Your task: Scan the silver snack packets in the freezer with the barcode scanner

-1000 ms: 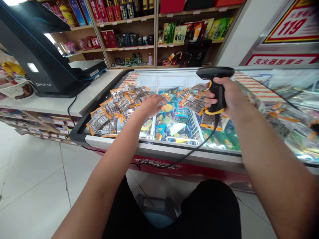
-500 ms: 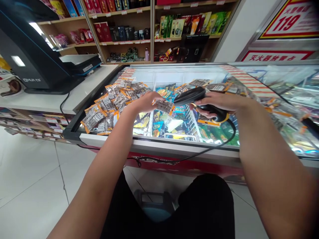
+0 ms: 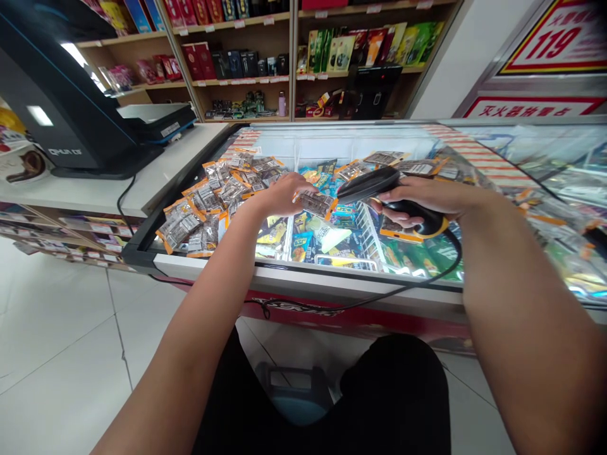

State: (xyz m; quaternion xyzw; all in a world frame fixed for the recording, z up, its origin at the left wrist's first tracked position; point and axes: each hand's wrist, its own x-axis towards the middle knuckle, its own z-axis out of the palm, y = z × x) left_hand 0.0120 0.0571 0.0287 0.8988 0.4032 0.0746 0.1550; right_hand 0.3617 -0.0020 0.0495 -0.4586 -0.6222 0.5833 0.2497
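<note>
My left hand [image 3: 287, 194] is closed on one edge of a small snack packet [image 3: 315, 203] with orange ends, its printed side facing up. In my right hand [image 3: 420, 199] is a black barcode scanner [image 3: 370, 183]; the fingers wrap its handle, and the head points left, close to the packet. A black cable [image 3: 403, 287] hangs from the scanner's handle and loops along the freezer front. Left of my left hand, several similar packets [image 3: 208, 196] lie heaped on the freezer's glass top. More packets [image 3: 420, 166] rest on the glass behind and beside the scanner.
A chest freezer [image 3: 332, 276] stands before my knees, with bagged ice treats [image 3: 332, 237] visible through its glass. To the left, a counter [image 3: 190, 151] carries a dark checkout terminal [image 3: 90, 139]. Stocked shelves [image 3: 246, 82] line the back. A grey stool [image 3: 298, 398] is beneath me.
The whole view has shifted slightly. Both hands keep their hold on the packet and the barcode scanner, with little movement between them.
</note>
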